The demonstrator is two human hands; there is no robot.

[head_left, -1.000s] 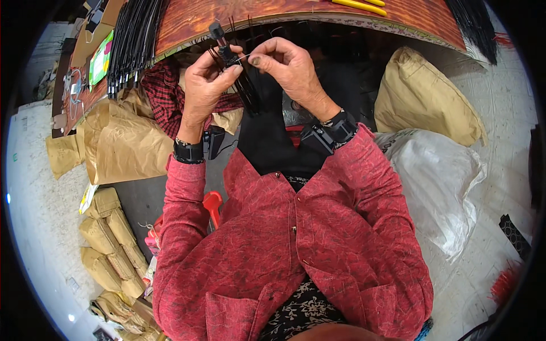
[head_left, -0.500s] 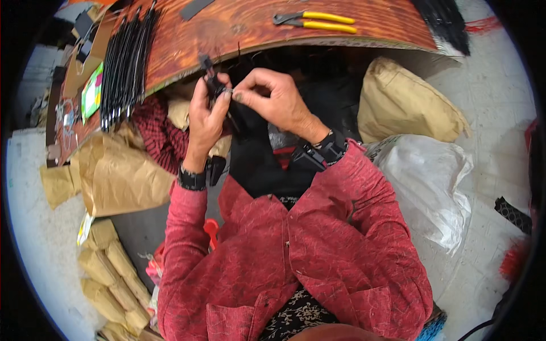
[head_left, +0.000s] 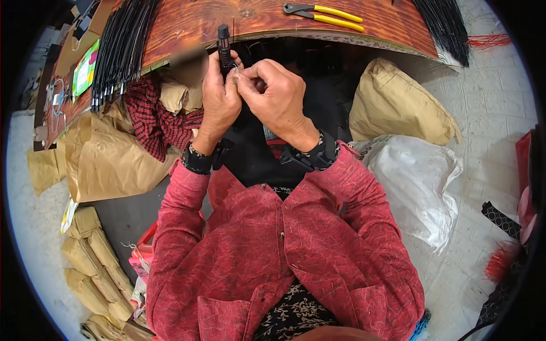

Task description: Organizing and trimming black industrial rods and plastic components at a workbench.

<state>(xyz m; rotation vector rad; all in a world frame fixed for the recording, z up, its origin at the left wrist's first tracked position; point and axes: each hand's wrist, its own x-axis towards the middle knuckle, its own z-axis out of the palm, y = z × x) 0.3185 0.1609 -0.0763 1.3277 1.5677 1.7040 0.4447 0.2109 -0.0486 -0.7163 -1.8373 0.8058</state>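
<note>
My left hand [head_left: 220, 94] is closed around a black, narrow cylindrical thing [head_left: 224, 48] with a ribbed round end pointing up; its exact kind I cannot make out. My right hand [head_left: 274, 94] is pinched against it near the left thumb. Between its fingertips is a thin pale strand [head_left: 236, 69], too small to name. Both hands are just off the table's near edge. Beyond them on the wooden table [head_left: 199, 25] lie end-cutting nippers [head_left: 327, 16] with yellow handles, apart from both hands.
Bundled black rods with silver tips [head_left: 122, 51] lie at the table's left, beside a green-and-white packet [head_left: 85, 71]. More black strands [head_left: 443, 28] hang over the right end. Brown paper bags [head_left: 116, 159], a checked cloth [head_left: 151, 116] and a white sack [head_left: 412, 182] surround me.
The black cylindrical thing now stands more upright in my left hand. My right hand has come closer to the left. The whole view has shifted a little.
</note>
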